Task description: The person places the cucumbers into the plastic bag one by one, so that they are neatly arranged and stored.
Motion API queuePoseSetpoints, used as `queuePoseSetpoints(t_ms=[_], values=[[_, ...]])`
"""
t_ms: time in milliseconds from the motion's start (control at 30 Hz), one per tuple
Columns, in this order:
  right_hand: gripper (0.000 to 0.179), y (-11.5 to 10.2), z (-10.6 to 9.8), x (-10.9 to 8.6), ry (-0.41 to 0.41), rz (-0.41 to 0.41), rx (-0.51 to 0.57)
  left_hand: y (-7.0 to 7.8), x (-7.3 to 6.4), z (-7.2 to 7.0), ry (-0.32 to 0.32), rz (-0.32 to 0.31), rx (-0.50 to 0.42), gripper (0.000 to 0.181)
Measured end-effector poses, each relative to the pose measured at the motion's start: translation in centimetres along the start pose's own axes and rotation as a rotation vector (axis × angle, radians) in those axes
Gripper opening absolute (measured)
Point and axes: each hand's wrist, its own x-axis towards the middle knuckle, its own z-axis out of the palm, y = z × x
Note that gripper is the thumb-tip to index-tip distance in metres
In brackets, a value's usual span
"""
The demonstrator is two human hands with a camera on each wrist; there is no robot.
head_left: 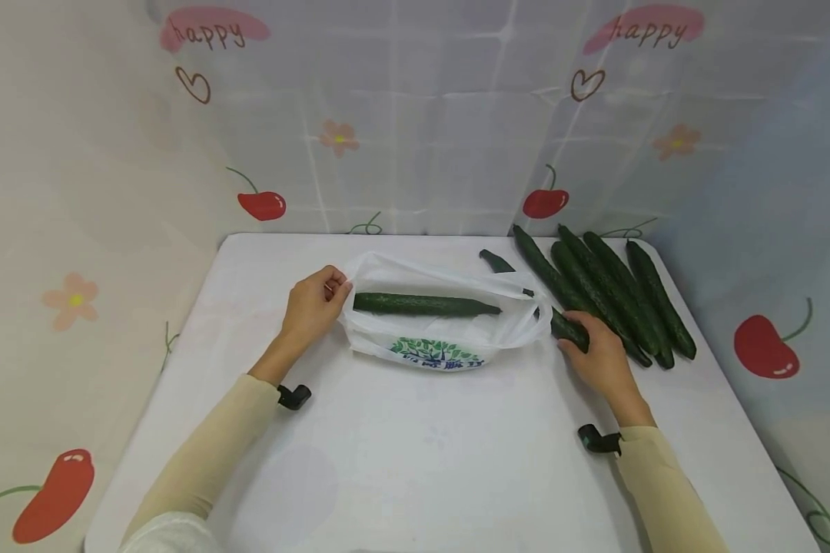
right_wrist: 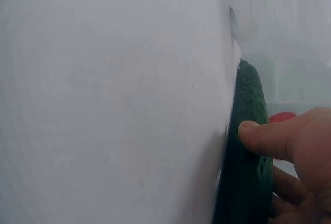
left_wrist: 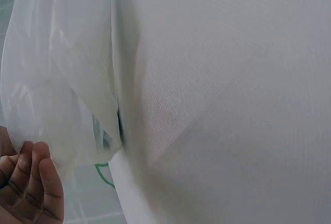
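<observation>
A white plastic bag (head_left: 380, 342) with a green tree print lies on the table, its mouth spread wide. One cucumber (head_left: 425, 305) lies lengthwise inside it. My left hand (head_left: 316, 303) pinches the bag's left edge between thumb and fingers; the left wrist view shows the fingers (left_wrist: 39, 182) gathered on the thin plastic. At the bag's right side, my right hand (head_left: 600, 355) grips the near end of another cucumber (head_left: 569, 330). This one slants away to the upper left, partly covered by the bag's right handle. In the right wrist view the thumb presses on the cucumber (right_wrist: 248, 182).
Several more cucumbers (head_left: 605, 288) lie side by side at the table's right, just beyond my right hand. The white table (head_left: 415, 453) meets a printed curtain (head_left: 443, 153) at the back, with more curtain on both sides.
</observation>
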Motion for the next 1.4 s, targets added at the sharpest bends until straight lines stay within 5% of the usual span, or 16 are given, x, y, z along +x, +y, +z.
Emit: queuePoseSetpoints(t_ms=[933, 1400], values=[[0.05, -0.3, -0.6, 0.2, 0.089, 0.059, -0.002, -0.2, 0.1, -0.1, -0.008, -0.01, 0.007, 0.016], [0.051, -0.5, -2.8, 0.8, 0.134, 0.072, 0.045, -0.6, 0.0, -0.3, -0.003, -0.023, 0.012, 0.016]])
